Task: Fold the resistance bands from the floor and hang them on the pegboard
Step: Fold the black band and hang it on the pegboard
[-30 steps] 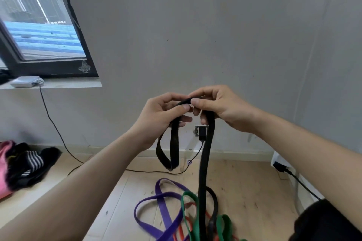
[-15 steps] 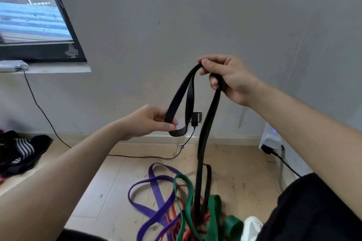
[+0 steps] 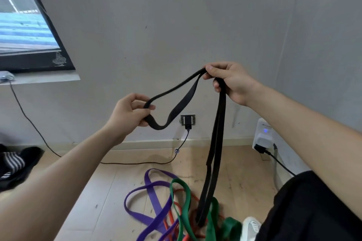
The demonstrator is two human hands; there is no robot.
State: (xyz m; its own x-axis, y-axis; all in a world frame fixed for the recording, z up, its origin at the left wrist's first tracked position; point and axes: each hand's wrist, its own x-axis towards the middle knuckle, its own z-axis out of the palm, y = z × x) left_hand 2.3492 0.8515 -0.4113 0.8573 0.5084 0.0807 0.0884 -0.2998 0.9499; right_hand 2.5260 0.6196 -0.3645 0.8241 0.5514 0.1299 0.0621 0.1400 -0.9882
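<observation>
Left hand [image 3: 130, 111]: pinches the short loop of the black resistance band [image 3: 182, 103].
Right hand [image 3: 231, 82]: grips the fold's top.
Advice: level both loops, with the strands flat and untwisted.

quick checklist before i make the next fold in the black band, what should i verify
1. Left hand grips the black band: ok, it is curled round the loop end.
2. Right hand holds the top of the fold: ok, pinched under the thumb.
3. Span between the hands lies flat: not ok, it sags and turns from edge-on to flat.
4. Hanging end free of the green band on the floor: cannot tell, they overlap in the view.
5. Pegboard within reach: cannot tell, it is not in view.
</observation>
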